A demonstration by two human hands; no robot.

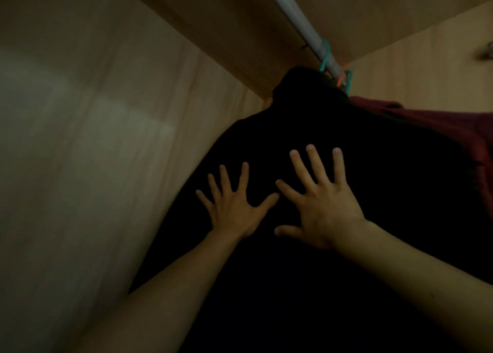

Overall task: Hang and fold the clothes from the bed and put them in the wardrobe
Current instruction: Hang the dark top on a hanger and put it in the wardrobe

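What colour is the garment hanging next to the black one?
The garment is dark red, clearest in the head view.

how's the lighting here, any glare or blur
Head view: dim and underexposed; the black garment reads as a featureless dark mass; a pale patch of light falls on the wardrobe side panel; the left hand and right hand look slightly soft; no hard glare.

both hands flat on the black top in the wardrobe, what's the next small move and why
Probably stroke both hands down once, then let go. The left hand and right hand lie flat, fingers spread, on the black top, which already hangs from the rail beside a red garment.
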